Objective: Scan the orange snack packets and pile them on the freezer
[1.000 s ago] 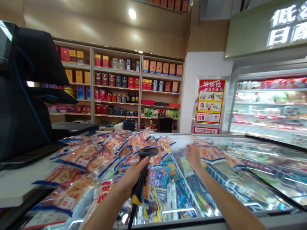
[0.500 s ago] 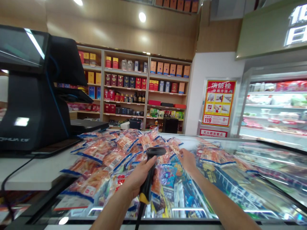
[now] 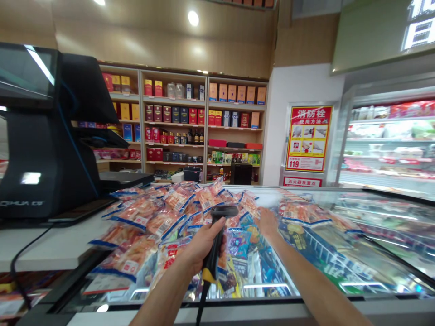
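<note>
A black and yellow handheld barcode scanner (image 3: 213,253) is gripped in my left hand (image 3: 204,242), its head pointing away over the pile and its cable running down to the bottom edge. My right hand (image 3: 268,222) is at the right side of the pile, its fingers closed at the edge of a clear snack packet (image 3: 249,203); the fingertips are partly hidden. Many similar blue-edged packets with orange-brown food (image 3: 166,222) lie heaped on the glass top of a chest freezer (image 3: 258,304), to the left of and beyond the scanner.
A black checkout terminal (image 3: 41,158) stands on the white counter (image 3: 50,246) at left. More packets (image 3: 302,212) lie on the glass to the right. Colourful bags show inside the freezer. Shelves of boxes (image 3: 175,115) and a red fire-hydrant poster (image 3: 307,139) are behind.
The view has shifted slightly. The scanner, still in my left hand, sits a little further right in view. My right hand stays by the same packet, and the pile looks unchanged.
</note>
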A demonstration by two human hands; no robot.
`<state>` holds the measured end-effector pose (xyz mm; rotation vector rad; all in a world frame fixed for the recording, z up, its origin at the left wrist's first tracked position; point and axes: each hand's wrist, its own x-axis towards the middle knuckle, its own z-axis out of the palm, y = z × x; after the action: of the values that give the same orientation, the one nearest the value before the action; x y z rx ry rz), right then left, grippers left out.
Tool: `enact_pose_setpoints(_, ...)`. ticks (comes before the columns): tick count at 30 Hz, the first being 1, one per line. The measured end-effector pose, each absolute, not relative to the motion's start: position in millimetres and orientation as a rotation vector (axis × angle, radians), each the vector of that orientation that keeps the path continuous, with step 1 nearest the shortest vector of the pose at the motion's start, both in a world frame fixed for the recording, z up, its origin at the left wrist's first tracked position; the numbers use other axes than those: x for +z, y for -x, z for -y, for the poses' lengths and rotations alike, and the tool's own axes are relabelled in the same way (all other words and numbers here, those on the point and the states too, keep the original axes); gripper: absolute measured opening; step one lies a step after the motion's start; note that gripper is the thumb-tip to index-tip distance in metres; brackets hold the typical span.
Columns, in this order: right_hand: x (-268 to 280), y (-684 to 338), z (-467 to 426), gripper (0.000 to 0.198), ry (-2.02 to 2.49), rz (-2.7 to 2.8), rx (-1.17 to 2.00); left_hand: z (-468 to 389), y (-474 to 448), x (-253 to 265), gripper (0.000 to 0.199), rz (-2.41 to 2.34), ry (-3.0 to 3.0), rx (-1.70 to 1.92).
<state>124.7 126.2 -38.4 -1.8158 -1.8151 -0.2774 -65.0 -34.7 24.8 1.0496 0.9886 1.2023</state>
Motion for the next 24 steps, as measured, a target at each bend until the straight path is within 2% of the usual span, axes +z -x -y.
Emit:
enact_pose_setpoints(3, -39.5, -126.8, -129.4, 0.03, 1.818, 1.914, -0.207, 34.9, 64.0, 24.4, 0.032, -0.984, -1.061, 1.198)
enact_pose_setpoints(11, -22.7, -125.9, -105.5, 0.021, 1.72, 2.137, -0.276, 30.9, 61.8, 21.4, 0.032, -0.964, -1.053, 1.188)
enact_pose_setpoints(14, -11.3, -129.9, -100.0, 0.029, 1.664, 2.112, -0.181, 30.0, 60.8, 21.6, 0.032, -0.972, -1.065, 1.182)
enact_pose_setpoints(17, -13.5, -140.7, -110.4, 0.034, 1.686, 1.846, -0.222, 31.2, 60.2, 22.5, 0.033, -0.971, -1.072, 1.174)
enact_pose_setpoints(20, -29.7, -151.0, -127.8, 0.048, 1.804, 1.736, -0.05, 33.1, 59.7, 23.6, 0.032, -0.97, -1.065, 1.169)
enact_pose_setpoints(24, -45.6, -155.5, -139.0, 0.029, 1.64, 1.768, 0.173, 33.4, 57.9, 24.9, 0.033, -0.981, -1.062, 1.16)
